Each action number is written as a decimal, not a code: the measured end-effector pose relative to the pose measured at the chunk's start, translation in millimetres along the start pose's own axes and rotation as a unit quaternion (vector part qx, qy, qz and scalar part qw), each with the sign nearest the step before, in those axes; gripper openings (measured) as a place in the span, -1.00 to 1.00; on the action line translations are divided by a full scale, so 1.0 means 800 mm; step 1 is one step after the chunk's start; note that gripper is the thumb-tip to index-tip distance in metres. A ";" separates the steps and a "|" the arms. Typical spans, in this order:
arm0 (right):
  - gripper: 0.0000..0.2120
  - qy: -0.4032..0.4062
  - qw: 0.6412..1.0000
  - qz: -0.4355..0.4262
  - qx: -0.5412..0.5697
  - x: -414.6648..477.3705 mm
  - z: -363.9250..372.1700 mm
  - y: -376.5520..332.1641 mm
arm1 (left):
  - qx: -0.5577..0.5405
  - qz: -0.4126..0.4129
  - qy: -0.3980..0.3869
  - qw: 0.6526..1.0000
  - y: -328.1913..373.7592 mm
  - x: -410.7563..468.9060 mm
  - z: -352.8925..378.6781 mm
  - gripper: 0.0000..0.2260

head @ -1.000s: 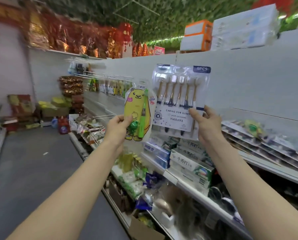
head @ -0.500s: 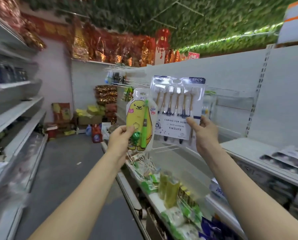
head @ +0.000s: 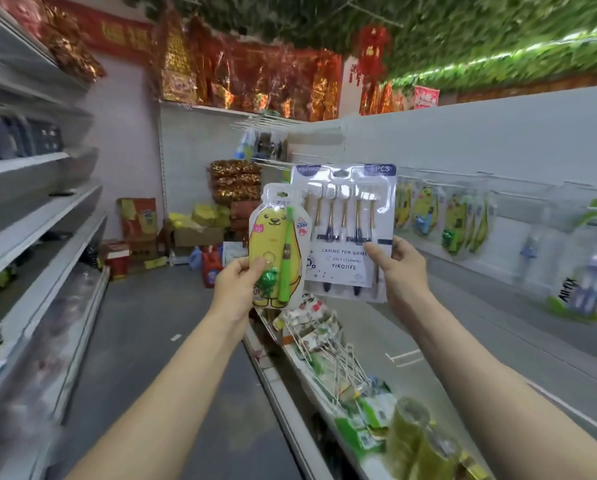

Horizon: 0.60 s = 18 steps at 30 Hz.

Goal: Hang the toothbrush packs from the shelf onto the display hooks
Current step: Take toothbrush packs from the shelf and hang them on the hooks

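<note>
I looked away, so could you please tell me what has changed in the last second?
The view swung left down the aisle: toothpaste boxes left view, and hanging yellow packs now show at right. Nothing taken or released: the left hand still holds the yellow cartoon toothbrush pack, the right hand the YIKOJIFE toothbrush pack.

The left hand [head: 236, 289] and right hand [head: 402, 271] are bare; behind the fingers [head: 376, 251], both forearms [head: 172, 386] are bare too.

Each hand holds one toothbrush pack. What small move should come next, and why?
Probably carry the yellow pack in the left hand rightward, toward the matching yellow packs hanging there; that row seems to be its place. The right hand holds the six-piece pack meanwhile.
</note>
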State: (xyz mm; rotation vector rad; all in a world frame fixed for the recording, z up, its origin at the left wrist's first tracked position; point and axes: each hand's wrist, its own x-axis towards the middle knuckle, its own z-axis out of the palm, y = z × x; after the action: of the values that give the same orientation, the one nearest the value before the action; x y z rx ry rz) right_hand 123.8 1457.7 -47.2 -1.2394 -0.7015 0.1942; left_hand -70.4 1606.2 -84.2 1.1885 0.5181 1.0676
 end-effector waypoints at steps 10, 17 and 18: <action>-0.77 0.091 0.996 0.000 -0.011 0.189 0.186 0.111 | -0.015 -0.030 -0.082 0.996 -0.025 0.316 -0.081 -0.84; -0.81 0.147 0.988 -0.002 -0.041 0.311 0.253 0.178 | -0.026 -0.050 -0.128 0.990 -0.063 0.496 -0.082 -0.87; -0.79 0.152 0.987 -0.006 -0.042 0.329 0.258 0.188 | -0.030 -0.060 -0.135 0.989 -0.072 0.517 -0.078 -0.89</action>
State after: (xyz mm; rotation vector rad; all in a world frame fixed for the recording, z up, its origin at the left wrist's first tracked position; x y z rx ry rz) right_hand 242.5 1804.7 -52.6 -1.3105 -0.4553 -0.0354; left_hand 86.6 1998.1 -78.8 1.2105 0.3389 0.7998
